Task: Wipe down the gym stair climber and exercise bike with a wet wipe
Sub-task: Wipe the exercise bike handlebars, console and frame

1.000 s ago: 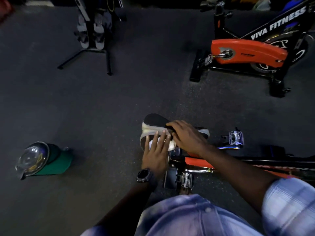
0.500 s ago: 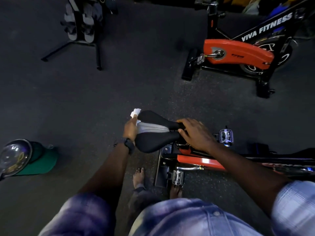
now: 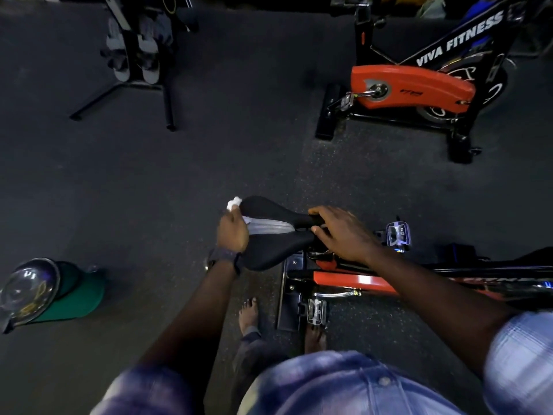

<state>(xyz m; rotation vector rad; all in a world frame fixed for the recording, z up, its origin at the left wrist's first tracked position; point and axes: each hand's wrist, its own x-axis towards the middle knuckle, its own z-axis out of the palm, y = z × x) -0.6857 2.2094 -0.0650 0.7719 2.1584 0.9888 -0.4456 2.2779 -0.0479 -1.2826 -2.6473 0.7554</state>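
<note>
I stand over an exercise bike (image 3: 347, 280) with an orange and black frame. Its black saddle (image 3: 278, 247) with a grey centre strip lies below me. My left hand (image 3: 232, 232) is at the saddle's wide rear end and grips a white wet wipe (image 3: 234, 203), which sticks out above the fingers. My right hand (image 3: 341, 232) holds the saddle's narrow nose, fingers curled round it. A stair climber (image 3: 134, 55) with two grey foot plates stands at the far left.
A second orange and black bike (image 3: 413, 88) marked VIVA FITNESS stands at the far right. A green container with a clear domed lid (image 3: 48, 292) lies on the dark rubber floor at the left. My bare feet (image 3: 248, 313) stand beside the bike's rear base and pedal (image 3: 316, 311).
My left hand moved from pressing the wipe flat on the saddle's side to gripping it at the saddle's rear end. The right hand stayed on the nose.
</note>
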